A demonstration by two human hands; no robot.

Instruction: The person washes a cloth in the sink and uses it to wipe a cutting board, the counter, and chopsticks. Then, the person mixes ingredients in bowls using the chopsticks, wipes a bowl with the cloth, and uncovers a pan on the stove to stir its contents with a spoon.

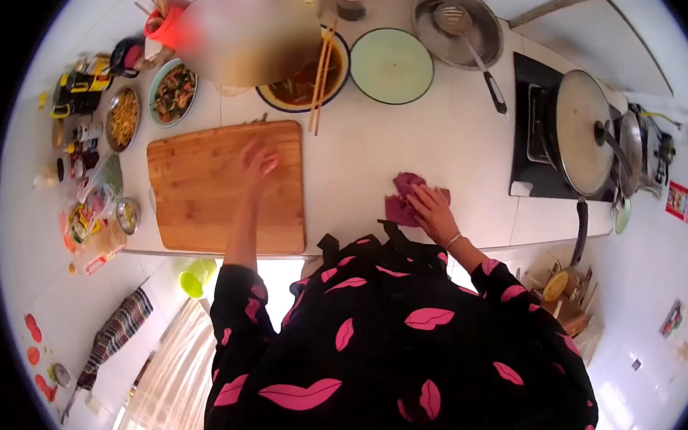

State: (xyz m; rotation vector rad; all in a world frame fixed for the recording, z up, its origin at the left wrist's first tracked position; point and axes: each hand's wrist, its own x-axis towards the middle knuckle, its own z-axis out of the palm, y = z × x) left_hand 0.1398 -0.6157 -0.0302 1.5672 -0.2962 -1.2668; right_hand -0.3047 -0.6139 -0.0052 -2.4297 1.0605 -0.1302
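Observation:
My left hand (259,160) is over the upper right part of a wooden cutting board (193,197). It is somewhat blurred, its fingers look loosely apart, and I see nothing in them. At the counter's front edge, right of the board, my right hand (434,209) presses on a crumpled purple cloth (401,210), its fingers bent onto the fabric. Part of the cloth is hidden under that hand.
Behind the board are a dish of cooked food (174,93) and a bowl of broth (297,99) with chopsticks (321,78) across it. A pale green plate (392,66), a metal basin (487,37) with a slotted spatula (471,45), and a lidded pan (583,129) on the stove stand to the right.

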